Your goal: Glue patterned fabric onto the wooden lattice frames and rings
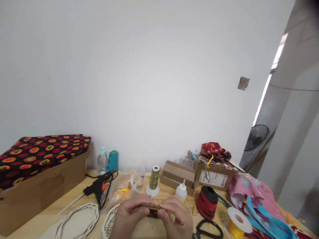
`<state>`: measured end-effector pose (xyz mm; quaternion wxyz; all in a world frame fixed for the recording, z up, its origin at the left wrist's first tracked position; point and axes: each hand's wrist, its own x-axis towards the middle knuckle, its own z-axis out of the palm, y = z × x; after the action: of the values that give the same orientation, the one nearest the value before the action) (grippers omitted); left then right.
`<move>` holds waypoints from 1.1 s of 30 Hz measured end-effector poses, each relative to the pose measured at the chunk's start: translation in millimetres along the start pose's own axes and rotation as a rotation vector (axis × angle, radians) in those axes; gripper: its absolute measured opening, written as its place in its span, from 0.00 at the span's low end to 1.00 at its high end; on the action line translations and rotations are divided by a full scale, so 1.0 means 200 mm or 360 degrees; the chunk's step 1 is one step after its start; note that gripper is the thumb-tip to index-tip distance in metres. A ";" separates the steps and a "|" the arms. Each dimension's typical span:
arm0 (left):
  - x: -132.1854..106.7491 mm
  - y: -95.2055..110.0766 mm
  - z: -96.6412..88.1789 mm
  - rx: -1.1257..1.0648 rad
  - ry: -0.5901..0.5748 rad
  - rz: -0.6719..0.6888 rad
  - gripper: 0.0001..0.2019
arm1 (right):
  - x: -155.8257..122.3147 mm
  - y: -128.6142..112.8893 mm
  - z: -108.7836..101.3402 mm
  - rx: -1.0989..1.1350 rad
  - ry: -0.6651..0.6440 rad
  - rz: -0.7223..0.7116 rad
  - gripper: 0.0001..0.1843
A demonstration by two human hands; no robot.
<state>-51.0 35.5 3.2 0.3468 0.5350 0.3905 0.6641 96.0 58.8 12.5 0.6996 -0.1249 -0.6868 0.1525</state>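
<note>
Thumbs and fingers of my left hand point(133, 215) and my right hand point(177, 215) pinch a thin brown strip-like piece point(151, 206) between them, one hand at each end. It is seen edge-on, and a dark reddish part hangs below it; its exact kind I cannot make out. Just beyond the hands stand an olive-green thread cone point(155, 177) and a white squeeze bottle point(181, 190). Partly behind my left hand lies a white openwork frame point(107, 221). To the right of my right hand are a red ribbon spool point(207, 203) and black-handled scissors point(209, 229).
At left are a cardboard box point(50, 196) topped with patterned fabric point(50, 149), a black glue gun point(96, 189) and looped white cord point(77, 219). Small boxes point(178, 174) stand behind. A yellow cord spool point(236, 224), blue ribbon point(269, 220) and pink fabric point(245, 191) lie right.
</note>
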 end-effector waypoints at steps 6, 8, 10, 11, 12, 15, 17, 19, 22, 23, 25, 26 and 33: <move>0.01 -0.01 -0.01 0.0079 -0.0012 0.0032 0.01 | -0.06 0.08 0.02 -0.0013 0.0084 0.0033 0.03; 0.00 -0.02 -0.02 0.0112 -0.0021 0.0038 0.02 | -0.06 0.09 0.03 -0.0014 0.0094 0.0005 0.03; 0.01 -0.01 -0.02 0.0144 -0.0025 0.0034 0.02 | -0.05 0.09 0.03 -0.0022 0.0094 -0.0011 0.03; 0.01 -0.01 -0.01 0.0156 -0.0027 0.0034 0.02 | -0.04 0.08 0.03 -0.0030 0.0087 -0.0019 0.04; 0.01 -0.01 -0.01 0.0163 -0.0029 0.0036 0.02 | -0.04 0.08 0.02 -0.0041 0.0071 -0.0027 0.05; 0.01 0.00 0.00 0.0161 -0.0039 0.0047 0.02 | -0.02 0.05 0.02 -0.0071 -0.0021 -0.0051 0.03; 0.01 -0.01 0.01 0.0145 -0.0042 0.0047 0.02 | -0.01 0.05 0.01 -0.0074 -0.0066 -0.0053 0.01; 0.01 -0.02 0.01 0.0121 -0.0050 0.0035 0.03 | -0.02 0.05 0.02 -0.0064 -0.0076 -0.0044 0.03; 0.01 -0.03 0.00 0.0072 -0.0083 0.0001 0.04 | -0.04 0.07 0.02 -0.0049 -0.0062 -0.0019 0.05; 0.01 -0.04 0.00 0.0049 -0.0082 -0.0016 0.04 | -0.04 0.08 0.02 -0.0050 -0.0051 -0.0007 0.05; 0.02 -0.04 0.00 -0.0011 -0.0053 -0.0062 0.06 | -0.05 0.08 0.03 -0.0065 -0.0025 0.0019 0.04; 0.02 -0.05 0.01 -0.0047 -0.0028 -0.0091 0.07 | -0.05 0.08 0.03 -0.0079 -0.0010 0.0034 0.03; -0.01 -0.10 0.07 -0.0650 0.0176 -0.0501 0.22 | -0.09 0.07 0.05 -0.0249 0.0187 0.0066 0.05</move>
<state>-35.2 44.1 -13.6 0.5247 0.3495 0.3452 0.6953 85.9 64.3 -8.5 0.7233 -0.2022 -0.6518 0.1053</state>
